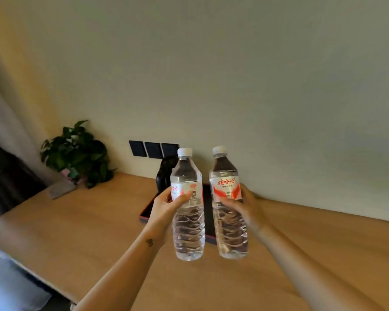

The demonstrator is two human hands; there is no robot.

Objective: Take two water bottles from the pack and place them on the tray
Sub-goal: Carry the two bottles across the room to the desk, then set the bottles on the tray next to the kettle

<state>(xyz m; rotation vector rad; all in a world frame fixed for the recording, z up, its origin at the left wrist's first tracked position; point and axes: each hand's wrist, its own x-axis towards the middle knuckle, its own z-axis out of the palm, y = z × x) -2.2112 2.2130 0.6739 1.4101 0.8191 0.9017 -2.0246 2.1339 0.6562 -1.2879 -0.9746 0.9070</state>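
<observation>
Head view, wide-angle, looking down across a light wooden table point(81, 239). Nearest the camera, two bare forearms reach forward from the lower edge; the left one bears a small dark mark near the wrist. Left hand point(164, 209): fingers wrapped around the label band of the left bottle point(188, 221), thumb pressed across the front of the label, grip closed on the bottle. Right hand point(243, 209): fingers curled around the label band of the right bottle point(229, 218), likewise clamped on it. Both bottles are clear plastic with white caps and red-and-white labels, held upright and side by side, just apart, with their bases lifted clear of the table surface.

Behind and below the bottles lies the tray point(147, 212), dark with a reddish rim, flat on the table; its near-left corner and left edge show, while the rest is largely hidden by the hands and bottles. Whether the bottles hang directly over the tray or slightly nearer than it cannot be told from this angle. At the tray's far edge stands a dark object point(164, 173), partly hidden behind the left bottle and not identifiable.

Farther left, against the wall, a leafy potted plant point(76, 153) stands on the table. On the pale wall point(234, 75), just above table level, sits a row of three black wall plates point(153, 149).
</observation>
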